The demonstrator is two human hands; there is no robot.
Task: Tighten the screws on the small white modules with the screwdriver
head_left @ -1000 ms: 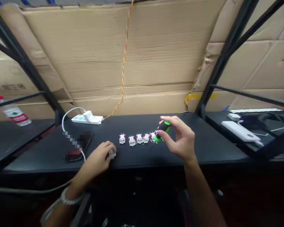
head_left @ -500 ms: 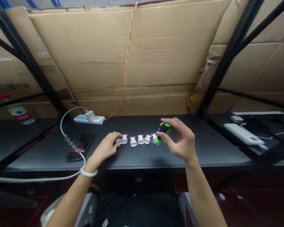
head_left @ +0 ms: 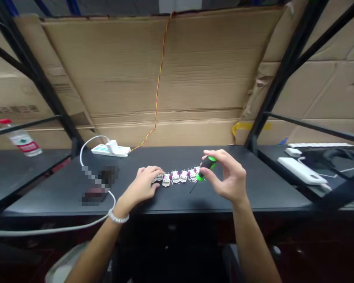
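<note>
A row of several small white block-like parts with magenta pieces and thin pins [head_left: 175, 176] lies on the black table. My left hand [head_left: 143, 182] rests at the row's left end, its fingers curved over the leftmost parts and the thumb apart, partly hiding them. Over the right end, my right hand [head_left: 227, 173] holds a screwdriver [head_left: 208, 165] with a black and green handle between thumb and fingers. Its thin dark shaft slants down to the left, with the tip in front of the row. Small loose bits lie around the parts, too small to name.
A white power strip [head_left: 120, 151] with a plugged-in charger stands at the back left; its white cable [head_left: 82, 226] runs past my left wrist. Black shelf posts [head_left: 271, 94] flank the table [head_left: 271, 188], and cardboard [head_left: 200, 70] backs it. A white device [head_left: 301, 170] lies at right.
My left hand has moved right along the row, and the leftmost parts have shifted right towards the others. My right hand still holds the screwdriver in nearly the same place. The view has tilted slightly.
</note>
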